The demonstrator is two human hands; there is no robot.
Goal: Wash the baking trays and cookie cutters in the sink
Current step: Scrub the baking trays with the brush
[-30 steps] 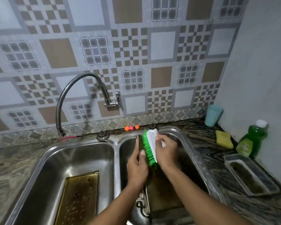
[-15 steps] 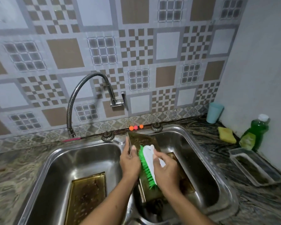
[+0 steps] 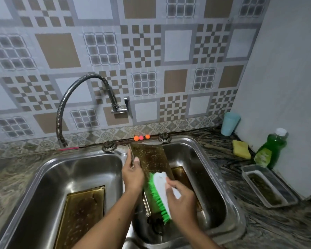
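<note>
The counter [image 3: 258, 230] is dark, swirled stone running along a tiled wall into a corner on the right. A steel double sink [image 3: 83, 155] is set into it. A grimy baking tray [image 3: 81, 216] lies flat on the bottom of the left basin.

On the right stretch of counter, a pale blue cup [image 3: 229, 124] stands upright in the corner. A yellow sponge [image 3: 241, 149] lies just beside a green detergent bottle [image 3: 271, 150], and a dirty rectangular tin [image 3: 269, 186] sits nearer the front.

Along the back edge lie three small orange and pink balls [image 3: 141, 137] and a thin pink stick [image 3: 69, 149] by the base of the flexible faucet [image 3: 61, 141].
</note>
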